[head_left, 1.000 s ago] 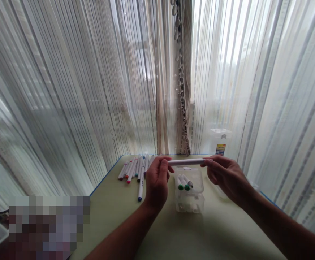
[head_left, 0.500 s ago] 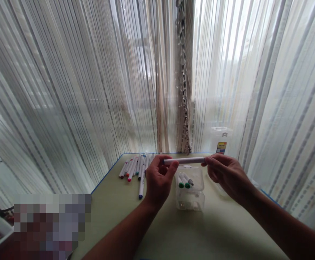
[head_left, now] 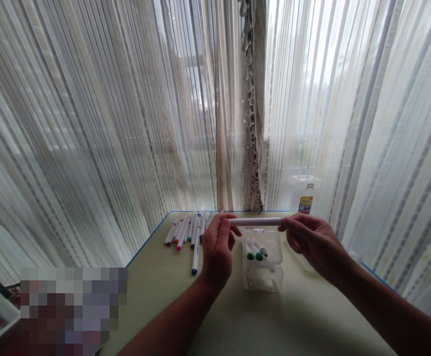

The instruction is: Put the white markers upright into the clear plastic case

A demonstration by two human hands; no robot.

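A white marker is held level between my two hands, above the table. My left hand pinches its left end, with the thumb over the tip. My right hand grips the right end between thumb and fingers, so that end is mostly covered. Just below the marker stands an open clear plastic case. Inside it lie two green-ended markers and a grey-ended marker. Left of my left hand is a pile of white markers with coloured ends; a blue-ended marker sticks out towards me.
A tall clear container with a yellow label stands at the back right, partly behind my right hand. Striped sheer curtains hang behind the blue-edged table. A blurred-out patch covers the lower left.
My left thumb and fingers have shifted on the marker's left end, covering the dark blue tip that showed before. My right hand keeps its grip. The view has shifted slightly.
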